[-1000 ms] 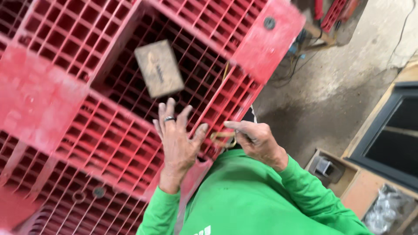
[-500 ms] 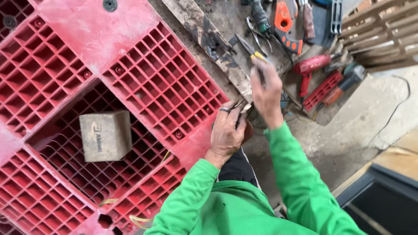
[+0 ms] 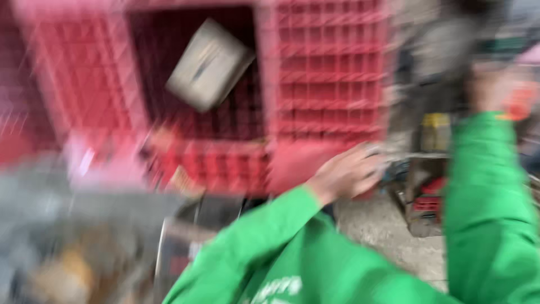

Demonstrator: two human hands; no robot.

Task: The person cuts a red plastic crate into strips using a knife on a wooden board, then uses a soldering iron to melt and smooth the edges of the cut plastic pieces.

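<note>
The picture is heavily motion-blurred. My left hand (image 3: 346, 174) comes in on a green sleeve and rests by the lower edge of a red plastic grid pallet (image 3: 326, 73); its fingers look curled, but the blur hides whether anything is in them. My right hand (image 3: 492, 87) is stretched up at the far right, next to an orange-red blurred object (image 3: 520, 98); its grip is unreadable. A grey-brown wooden block (image 3: 209, 65) lies tilted in a dark square recess of the pallet, well left of both hands.
Blurred tools lie at the right, among them a yellow item (image 3: 433, 129) and a red one (image 3: 427, 202). Concrete floor (image 3: 382, 231) shows below my left hand. The lower left is a grey and brown blur of unidentifiable things (image 3: 67, 264).
The view has swung, shifting the pallet and block. My right hand has reached farther out toward the tools. My left hand stays at the pallet's edge.
</note>
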